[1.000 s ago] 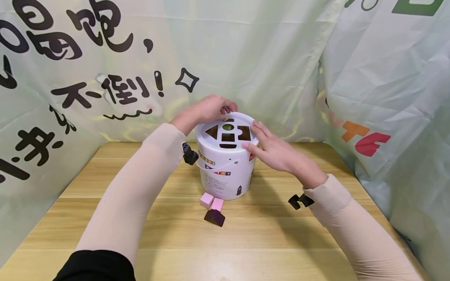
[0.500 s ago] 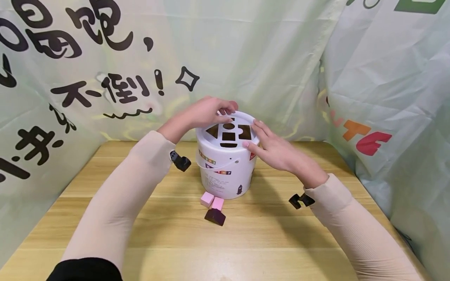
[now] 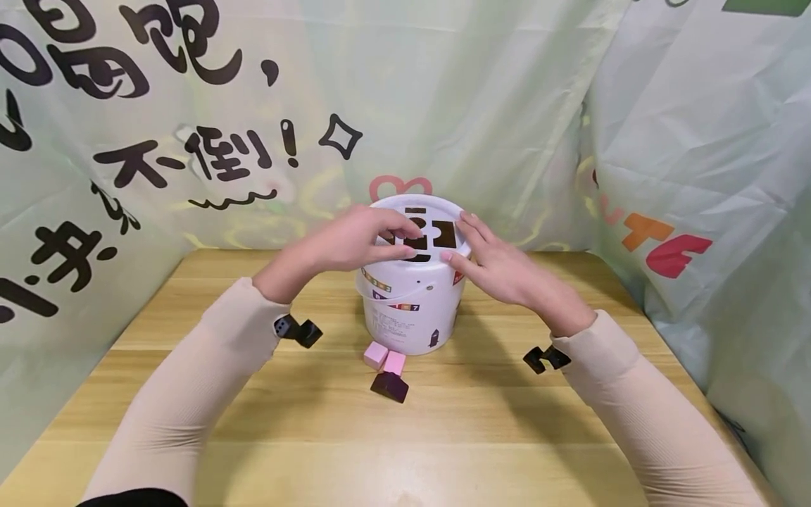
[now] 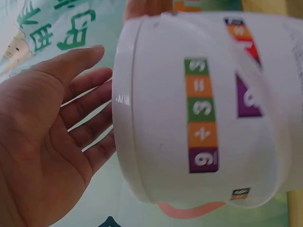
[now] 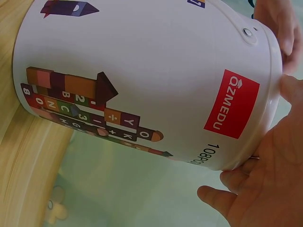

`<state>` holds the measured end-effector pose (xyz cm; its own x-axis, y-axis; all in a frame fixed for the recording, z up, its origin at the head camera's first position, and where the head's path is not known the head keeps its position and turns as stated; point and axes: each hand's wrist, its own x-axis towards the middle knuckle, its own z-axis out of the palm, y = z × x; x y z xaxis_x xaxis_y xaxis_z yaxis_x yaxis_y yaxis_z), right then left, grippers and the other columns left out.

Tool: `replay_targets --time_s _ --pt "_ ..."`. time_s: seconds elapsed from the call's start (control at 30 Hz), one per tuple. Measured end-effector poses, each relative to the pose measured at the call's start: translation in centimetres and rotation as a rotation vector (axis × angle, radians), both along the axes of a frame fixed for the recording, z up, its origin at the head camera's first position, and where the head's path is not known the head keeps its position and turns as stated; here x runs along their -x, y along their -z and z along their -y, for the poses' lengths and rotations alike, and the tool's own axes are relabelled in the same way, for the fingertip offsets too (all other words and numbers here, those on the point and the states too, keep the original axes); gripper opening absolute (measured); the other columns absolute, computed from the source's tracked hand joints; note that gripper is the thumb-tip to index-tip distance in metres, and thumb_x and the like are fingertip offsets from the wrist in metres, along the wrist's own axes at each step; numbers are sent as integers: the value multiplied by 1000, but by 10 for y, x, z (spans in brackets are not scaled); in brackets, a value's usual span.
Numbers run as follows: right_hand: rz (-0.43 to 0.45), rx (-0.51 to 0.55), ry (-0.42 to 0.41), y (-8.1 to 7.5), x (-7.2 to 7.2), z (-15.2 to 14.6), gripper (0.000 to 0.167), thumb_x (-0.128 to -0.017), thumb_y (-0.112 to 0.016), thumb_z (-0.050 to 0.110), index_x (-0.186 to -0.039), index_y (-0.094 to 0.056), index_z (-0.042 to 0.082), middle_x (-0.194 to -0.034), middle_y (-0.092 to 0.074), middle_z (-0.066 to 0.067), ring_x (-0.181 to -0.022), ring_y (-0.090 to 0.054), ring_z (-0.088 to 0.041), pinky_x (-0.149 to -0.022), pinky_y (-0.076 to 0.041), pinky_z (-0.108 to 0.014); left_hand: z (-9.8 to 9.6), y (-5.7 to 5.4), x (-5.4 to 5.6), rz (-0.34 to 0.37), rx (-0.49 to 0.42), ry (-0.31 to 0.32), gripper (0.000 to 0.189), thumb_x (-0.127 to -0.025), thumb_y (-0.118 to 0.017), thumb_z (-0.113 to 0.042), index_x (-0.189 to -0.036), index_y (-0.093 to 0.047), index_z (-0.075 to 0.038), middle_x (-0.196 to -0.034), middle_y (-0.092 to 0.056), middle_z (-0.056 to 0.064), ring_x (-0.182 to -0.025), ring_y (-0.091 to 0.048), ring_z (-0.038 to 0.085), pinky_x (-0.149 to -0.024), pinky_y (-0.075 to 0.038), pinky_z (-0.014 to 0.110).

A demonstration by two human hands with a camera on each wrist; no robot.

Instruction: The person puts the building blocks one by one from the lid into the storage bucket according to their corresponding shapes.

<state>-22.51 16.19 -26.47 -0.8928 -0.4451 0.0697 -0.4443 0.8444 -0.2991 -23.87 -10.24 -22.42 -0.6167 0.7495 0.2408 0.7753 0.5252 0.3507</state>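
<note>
A white bucket [image 3: 412, 331] stands upright, its white lid [image 3: 437, 203] cut with shaped holes. My left hand [image 3: 351, 239] is over the lid's left side, thumb and fingers loosely extended, covering some holes. In the left wrist view the same hand [image 4: 52, 123] shows a bare palm, fingers reaching behind the bucket's rim [image 4: 125, 109]. My right hand [image 3: 507, 271] rests on the lid's right edge, fingers fairly straight. The right wrist view has this hand [image 5: 270, 184] at the rim beside a red label [image 5: 232, 104]. Neither hand shows anything gripped.
Two pink blocks, one at the left [image 3: 376, 355] and one at the right [image 3: 394, 364], lie before the bucket. A dark roof-shaped block [image 3: 389, 386] lies nearer. The wooden table [image 3: 443, 451] is bounded by printed curtains [image 3: 494, 105] behind and beside it.
My left hand has come from the lid's far edge toward its near left side, its thumb and fingers now further apart. My right hand has stayed on the lid's edge.
</note>
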Motion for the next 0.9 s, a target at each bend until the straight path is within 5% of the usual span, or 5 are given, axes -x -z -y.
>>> replay_targets --time_s 0.27,0.57,0.9 --pt "-9 9 -2 -2 1 -1 88 -96 -26 71 -158 -10 10 -164 1 -2 -149 -2 -25 -114 -22 -55 8 20 -32 -71 -82 106 31 -93 -69 -28 -119 -69 -11 -119 -67 1 -112 -59 14 -95 -48 34" --pt "-19 18 -13 -1 1 0 86 -97 -27 68 -158 -11 10 -164 -1 -4 -145 -18 -36 -113 -24 -57 16 54 -65 -195 -175 234 31 -90 -73 -25 -117 -69 -10 -120 -66 1 -115 -59 13 -97 -48 32" --pt "-17 11 -16 1 2 1 86 -97 -28 68 -158 -11 9 -164 0 -4 -147 -11 -32 -114 -21 -55 22 102 -78 -103 -78 272 37 -91 -71 -33 -121 -67 -12 -124 -64 -2 -122 -54 15 -105 -42 31"
